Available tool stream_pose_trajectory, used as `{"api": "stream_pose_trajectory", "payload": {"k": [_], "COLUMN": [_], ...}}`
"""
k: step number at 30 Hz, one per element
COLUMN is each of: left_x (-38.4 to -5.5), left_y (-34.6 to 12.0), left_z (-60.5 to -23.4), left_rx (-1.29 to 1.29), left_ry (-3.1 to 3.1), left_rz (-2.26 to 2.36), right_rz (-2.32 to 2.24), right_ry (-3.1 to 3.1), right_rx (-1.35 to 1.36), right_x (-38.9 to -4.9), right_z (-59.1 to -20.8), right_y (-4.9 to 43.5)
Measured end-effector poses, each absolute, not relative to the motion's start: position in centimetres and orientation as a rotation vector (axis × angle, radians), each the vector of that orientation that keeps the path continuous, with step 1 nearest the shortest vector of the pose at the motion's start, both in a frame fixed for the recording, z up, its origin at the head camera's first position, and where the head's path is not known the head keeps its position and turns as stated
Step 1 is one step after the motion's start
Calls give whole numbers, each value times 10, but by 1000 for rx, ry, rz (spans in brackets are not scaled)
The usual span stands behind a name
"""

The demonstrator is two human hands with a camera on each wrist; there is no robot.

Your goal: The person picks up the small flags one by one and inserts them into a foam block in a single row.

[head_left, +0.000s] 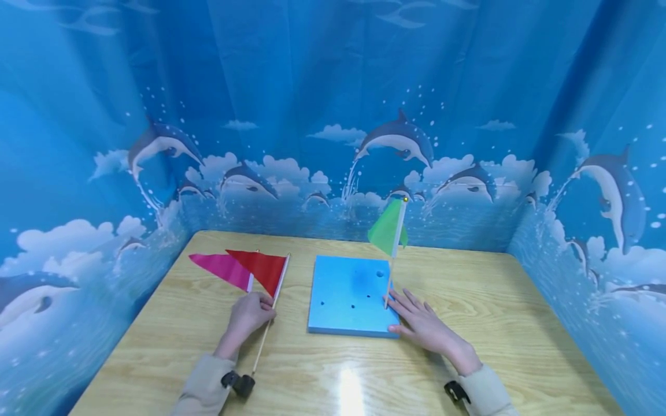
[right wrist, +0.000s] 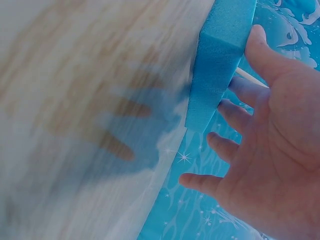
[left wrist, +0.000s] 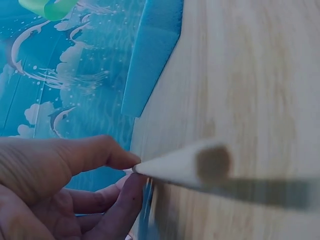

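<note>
Left of the blue block: red flag, held by the stick.
Left hand: fingers clamped on it. Right hand: fingers spread apart at the block's right edge, by the standing green flag. Likely best: firm pinch against swing, light brace so the block won't shift.

Dolphin-print curtains around wood-grain table

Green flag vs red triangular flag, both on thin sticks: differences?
The green flag stands at the blue square block; the red triangular flag is pinched by its stick in the left hand. The green flag's cloth shows both sides of its stick, the red flag's only one. Both have thin, pale sticks.
</note>
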State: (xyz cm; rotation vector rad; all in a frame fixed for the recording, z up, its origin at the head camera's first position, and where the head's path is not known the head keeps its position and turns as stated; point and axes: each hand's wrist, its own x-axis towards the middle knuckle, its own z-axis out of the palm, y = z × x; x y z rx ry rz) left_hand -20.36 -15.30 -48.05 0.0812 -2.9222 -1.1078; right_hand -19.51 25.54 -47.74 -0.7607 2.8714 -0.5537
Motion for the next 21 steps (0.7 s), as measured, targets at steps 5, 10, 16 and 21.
{"api": "stream_pose_trajectory", "payload": {"k": [5, 10, 16, 21], "left_x": [-204, -208, -216, -222], "left_y": [-154, -151, -143, -126], "left_z": [-478, -471, -456, -443], "left_rx": [129, 194, 188, 102], "left_ry": [-2919, -2806, -2653, -2506], "left_rz": [-1248, -1529, -1686, -1759], "right_rz": [-554, -553, -554, -552], "right_ry": [2864, 2858, 2857, 2861], "right_rx": [-758, -749, -749, -752], "right_x": [-195, -195, -194, -194], "right_z": [-477, -477, -477, -477], "right_y": [256, 255, 256, 256]}}
